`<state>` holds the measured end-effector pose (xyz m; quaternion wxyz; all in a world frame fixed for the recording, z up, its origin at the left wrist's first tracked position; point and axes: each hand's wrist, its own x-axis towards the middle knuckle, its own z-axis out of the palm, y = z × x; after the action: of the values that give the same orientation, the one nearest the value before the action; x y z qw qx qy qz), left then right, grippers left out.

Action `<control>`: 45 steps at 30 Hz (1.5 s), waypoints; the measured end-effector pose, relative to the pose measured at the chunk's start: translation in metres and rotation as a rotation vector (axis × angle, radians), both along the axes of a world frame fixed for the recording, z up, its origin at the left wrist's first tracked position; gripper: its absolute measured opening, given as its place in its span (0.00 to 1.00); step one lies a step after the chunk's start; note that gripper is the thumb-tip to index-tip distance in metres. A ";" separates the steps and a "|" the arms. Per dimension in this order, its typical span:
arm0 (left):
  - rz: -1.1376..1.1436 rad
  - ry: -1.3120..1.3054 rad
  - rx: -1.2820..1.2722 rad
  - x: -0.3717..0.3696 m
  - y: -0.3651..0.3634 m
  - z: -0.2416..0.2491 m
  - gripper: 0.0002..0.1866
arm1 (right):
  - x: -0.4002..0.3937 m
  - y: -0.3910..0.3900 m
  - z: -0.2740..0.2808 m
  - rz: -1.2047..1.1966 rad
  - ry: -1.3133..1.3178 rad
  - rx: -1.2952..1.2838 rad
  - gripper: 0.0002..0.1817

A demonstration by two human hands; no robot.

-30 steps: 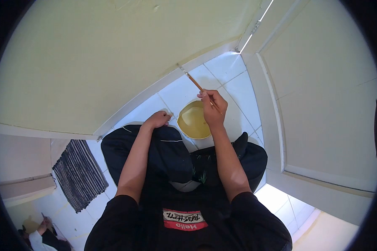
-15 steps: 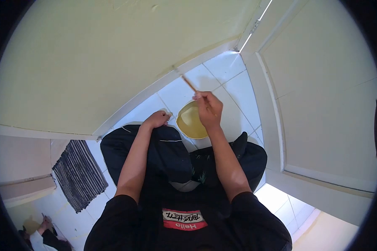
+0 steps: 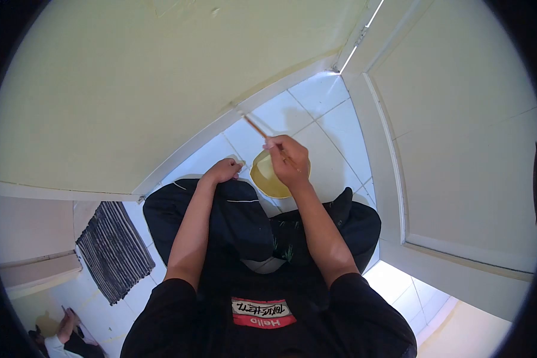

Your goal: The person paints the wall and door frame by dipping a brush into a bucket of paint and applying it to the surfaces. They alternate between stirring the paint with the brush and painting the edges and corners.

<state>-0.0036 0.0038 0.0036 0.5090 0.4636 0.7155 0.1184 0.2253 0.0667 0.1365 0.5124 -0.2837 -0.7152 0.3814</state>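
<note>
My right hand (image 3: 290, 160) grips the thin wooden handle of a paintbrush (image 3: 255, 127). The brush points up and left, its pale tip at the bottom of the yellowish wall (image 3: 161, 77), along the top of the white baseboard (image 3: 204, 132). Partly hidden under that hand, a yellow bowl (image 3: 265, 185) sits on the floor with a pale yellow content. My left hand (image 3: 222, 171) rests by my left knee, fingers curled closed; whether anything is in them I cannot make out.
A white door (image 3: 383, 137) stands on the right, hinged near the wall's far corner. White tiles (image 3: 334, 152) cover the floor. A dark striped mat (image 3: 114, 253) lies at left. Another person (image 3: 68, 334) is low at the bottom left, one arm raised.
My right hand has shifted slightly left and down, and the brush tip has slid left along the wall's bottom edge. My left hand stays put.
</note>
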 end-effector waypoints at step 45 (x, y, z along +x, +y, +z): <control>0.022 -0.023 -0.014 0.001 -0.001 0.004 0.20 | -0.007 -0.008 0.004 0.002 0.022 0.046 0.02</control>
<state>-0.0029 0.0024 0.0074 0.5191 0.4507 0.7155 0.1241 0.2179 0.0583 0.1403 0.5263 -0.2666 -0.7184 0.3686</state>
